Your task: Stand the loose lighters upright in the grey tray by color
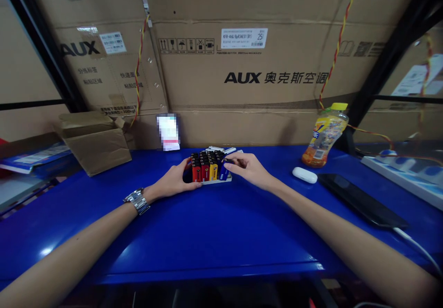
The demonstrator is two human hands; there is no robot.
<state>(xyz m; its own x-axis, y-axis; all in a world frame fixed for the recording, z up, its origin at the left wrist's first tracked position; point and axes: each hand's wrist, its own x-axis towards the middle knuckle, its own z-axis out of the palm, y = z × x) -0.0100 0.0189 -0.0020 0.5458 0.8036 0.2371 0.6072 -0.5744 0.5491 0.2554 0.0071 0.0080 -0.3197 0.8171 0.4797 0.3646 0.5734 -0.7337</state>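
1. Here's the left hand [173, 183], silver metal watch [137, 201] on the wrist, curled around the left end of a pale plastic tray [216, 181]!
2. The right hand [249, 169] pinches the top of a blue plastic lighter [224, 172] at the tray's right end.
3. Between the hands, red, yellow and black plastic lighters [204, 170] stand packed upright.
4. Farther right on the glossy blue tabletop [207, 225]: a white oval earbud case [304, 175], then a yellow-capped plastic bottle [325, 135].

Disposable lighters [207, 169] stand upright in tight rows in a shallow white tray [216, 182], their bodies red, yellow, blue and black under dark tops. White pieces [215, 149] lie at the tray's back. My left hand [172, 182] cups the rows' left side; my right fingertips [226, 162] rest on a blue lighter [224, 172] at the front corner.
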